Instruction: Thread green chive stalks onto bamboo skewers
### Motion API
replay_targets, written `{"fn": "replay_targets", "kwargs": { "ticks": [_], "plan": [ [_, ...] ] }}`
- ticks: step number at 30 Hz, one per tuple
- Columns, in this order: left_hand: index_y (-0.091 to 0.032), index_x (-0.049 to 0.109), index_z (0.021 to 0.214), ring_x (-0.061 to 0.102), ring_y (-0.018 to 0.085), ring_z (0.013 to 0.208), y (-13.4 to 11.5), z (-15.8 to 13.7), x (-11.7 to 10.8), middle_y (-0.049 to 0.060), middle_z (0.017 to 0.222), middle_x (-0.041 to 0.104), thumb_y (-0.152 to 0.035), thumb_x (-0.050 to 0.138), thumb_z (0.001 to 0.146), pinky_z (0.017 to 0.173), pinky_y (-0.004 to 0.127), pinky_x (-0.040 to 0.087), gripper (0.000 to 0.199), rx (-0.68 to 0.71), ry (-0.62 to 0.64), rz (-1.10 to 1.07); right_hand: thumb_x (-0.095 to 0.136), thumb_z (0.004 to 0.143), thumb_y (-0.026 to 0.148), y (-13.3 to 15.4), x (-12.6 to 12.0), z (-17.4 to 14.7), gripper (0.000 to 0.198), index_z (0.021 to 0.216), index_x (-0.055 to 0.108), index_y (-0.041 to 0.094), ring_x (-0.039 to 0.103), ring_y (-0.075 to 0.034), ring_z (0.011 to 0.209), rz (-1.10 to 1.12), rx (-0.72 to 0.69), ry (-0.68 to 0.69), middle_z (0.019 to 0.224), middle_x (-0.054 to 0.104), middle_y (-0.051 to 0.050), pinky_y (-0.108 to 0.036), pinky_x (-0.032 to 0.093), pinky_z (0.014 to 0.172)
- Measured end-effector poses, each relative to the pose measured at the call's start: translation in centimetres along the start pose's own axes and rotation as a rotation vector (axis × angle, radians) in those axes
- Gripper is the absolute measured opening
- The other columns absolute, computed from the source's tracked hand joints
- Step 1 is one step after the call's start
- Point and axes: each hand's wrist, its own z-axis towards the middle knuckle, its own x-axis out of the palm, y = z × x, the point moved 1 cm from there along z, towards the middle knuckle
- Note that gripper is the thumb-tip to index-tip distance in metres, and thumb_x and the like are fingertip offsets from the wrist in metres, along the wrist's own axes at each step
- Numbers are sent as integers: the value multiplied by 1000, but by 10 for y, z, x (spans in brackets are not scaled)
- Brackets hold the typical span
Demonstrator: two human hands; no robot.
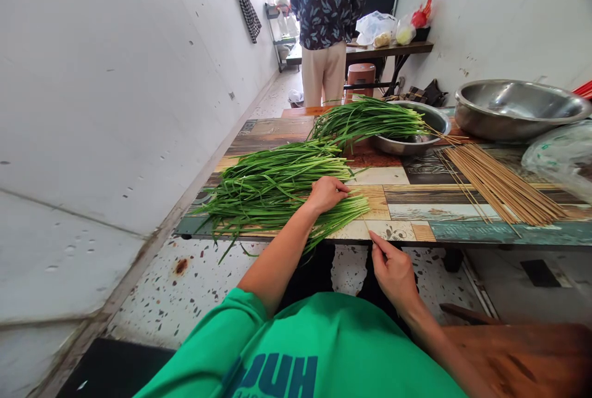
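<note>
Long green garlic chives [272,179] lie in piles on the wood-patterned table [395,211], their pale cut ends toward the right. My left hand [327,193] is on the nearest bunch, fingers curled down and closed on the stalks near those ends. Just off the table's front edge, my right hand [392,268] pinches a thin bamboo skewer [365,223] between thumb and forefinger. Its far tip reaches the chive ends, but I cannot tell whether it pierces them. More chives [370,119] rest across a metal bowl [402,149], with skewer ends sticking out to the right.
Loose bamboo skewers [502,188] are spread at the table's right. Behind them stand a large steel basin [499,121] and a clear plastic bag [562,154]. A person [326,28] stands beyond the table, near a back table [411,48] with bags. A white wall [92,89] runs along the left.
</note>
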Motion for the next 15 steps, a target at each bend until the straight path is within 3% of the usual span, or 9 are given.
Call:
{"fn": "replay_targets", "kwargs": {
  "ticks": [6,10,15],
  "plan": [
    [-16,78,89,66,16,83,1,3,-9,3,89,76,-24,63,79,79,24,48,20,138,70,-110,46,87,21,-1,1,-2,37,112,72,13,73,-23,80,-4,-3,-13,93,76,-10,-31,60,74],
    [-15,78,88,67,16,81,0,4,-12,4,87,76,-20,62,77,77,23,48,20,189,36,-71,45,88,22,-1,2,-2,37,112,71,12,73,-22,81,-4,-33,-28,97,75,-11,-30,59,74],
    [-18,78,87,66,15,82,-2,4,-6,2,87,76,-18,60,77,80,24,48,21,256,96,-36,44,89,22,-4,1,-1,37,114,71,13,73,-23,87,-58,-110,-33,104,74,-12,-31,59,79]
  ]
}}
